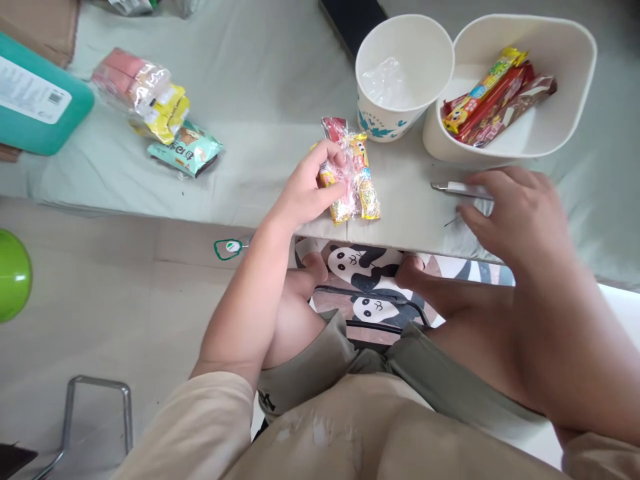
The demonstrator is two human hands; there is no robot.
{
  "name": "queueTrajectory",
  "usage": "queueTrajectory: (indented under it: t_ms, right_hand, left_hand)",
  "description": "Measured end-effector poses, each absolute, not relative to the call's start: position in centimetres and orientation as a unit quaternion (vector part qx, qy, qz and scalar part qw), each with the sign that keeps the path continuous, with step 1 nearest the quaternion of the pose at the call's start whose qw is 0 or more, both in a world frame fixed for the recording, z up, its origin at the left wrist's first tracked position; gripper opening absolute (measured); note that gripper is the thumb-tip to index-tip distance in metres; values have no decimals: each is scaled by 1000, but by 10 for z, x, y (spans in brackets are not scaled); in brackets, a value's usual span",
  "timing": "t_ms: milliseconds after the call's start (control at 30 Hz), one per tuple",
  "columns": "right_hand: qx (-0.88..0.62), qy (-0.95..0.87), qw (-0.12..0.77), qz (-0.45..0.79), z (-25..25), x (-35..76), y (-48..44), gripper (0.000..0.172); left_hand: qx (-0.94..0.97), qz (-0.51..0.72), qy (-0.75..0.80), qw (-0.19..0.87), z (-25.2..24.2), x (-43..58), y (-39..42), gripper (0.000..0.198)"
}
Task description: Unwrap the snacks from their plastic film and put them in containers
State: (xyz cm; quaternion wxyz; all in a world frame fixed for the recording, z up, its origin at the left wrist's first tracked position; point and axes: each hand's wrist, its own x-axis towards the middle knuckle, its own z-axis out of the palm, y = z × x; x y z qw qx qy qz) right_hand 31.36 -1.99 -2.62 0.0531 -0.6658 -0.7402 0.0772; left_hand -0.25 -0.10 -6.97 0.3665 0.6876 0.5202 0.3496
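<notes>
So the left hand [320, 183] has its thumb and fingers curled on a clear-wrapped snack bundle [356, 180], near the front edge of the cloth-covered table [250, 193], just beside the paper cup [367, 110]. Right hand [510, 200] is over a slim cutter [453, 189], thumb and forefinger parted (can't tell if it's actually gripped). White bin [570, 87] behind holds snack bars [487, 97].

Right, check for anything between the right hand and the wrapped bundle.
Nothing visible blocks the right hand from the bundle; the knife is at its fingers, and the cup stands beyond that line.
</notes>
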Motion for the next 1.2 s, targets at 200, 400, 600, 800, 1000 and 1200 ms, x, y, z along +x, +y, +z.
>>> queueTrajectory:
  t_ms: [200,400,600,800,1000,1200]
  right_hand:
    - [-617,-738,175,208,-19,302,-27,14]
    - [-482,-573,306,587,-7,261,-38,46]
    - [-529,-563,268,576,-6,241,-30,33]
    - [-570,-568,176,567,-4,228,-32,33]
    - [-541,-590,127,587,-11,219,-40,35]
    - [-528,-636,39,561,-9,235,-38,36]
  left_hand:
    - [670,305,519,434,-65,25,-10,41]
    - [647,303,515,474,-62,45,-15,83]
    - [680,296,526,417,-58,41,-19,74]
    - [648,329,546,416,-47,29,-23,72]
    - [593,444,520,424,-51,11,-13,69]
    - [533,480,534,448,-59,-4,-6,64]
